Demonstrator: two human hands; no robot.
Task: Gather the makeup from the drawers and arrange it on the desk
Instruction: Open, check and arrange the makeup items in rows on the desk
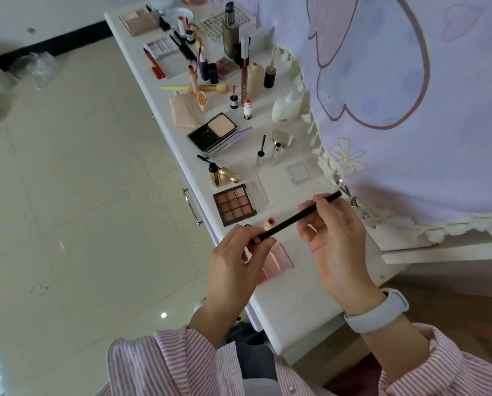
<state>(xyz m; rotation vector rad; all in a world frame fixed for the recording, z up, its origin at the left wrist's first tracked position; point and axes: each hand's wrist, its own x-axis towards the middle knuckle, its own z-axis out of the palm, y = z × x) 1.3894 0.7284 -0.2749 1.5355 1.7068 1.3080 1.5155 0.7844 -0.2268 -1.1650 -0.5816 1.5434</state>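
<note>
Pale floor tiles (76,178) fill the room's left side, and a white bench (290,298) runs diagonally from the far corner toward the person, its lilac drawer front carrying a metal handle (192,208) along the front edge. Behind the bench's back edge hangs a lilac cartoon-print cloth (396,90) with a tasselled fringe.

Both hands hover over the bench's near end, holding a slim black pencil (295,217) between them, clear of the surface. The left hand (233,261) pinches its pink-tipped lower end between curled fingers (263,242) and thumb; the right hand (336,238) grips the upper part with curled fingers, the far tip sticking out toward the cloth. A pale wristband (377,312) sits on the right wrist, above striped pink sleeves (164,364).

Under the hands lies a pink translucent case (279,260), partly covered by the left hand, and a small red-topped item just beside it is mostly hidden behind the pencil. Near them lies an open brown eyeshadow palette (234,204), then a gold mascara (222,174) with its wand out, and an open powder compact (216,132) by the front edge. Toward the back edge sit a clear square case (299,172) and a white bottle (286,108). Farther up, brushes, tubes, bottles and palettes crowd together; their labels are too small to read.
</note>
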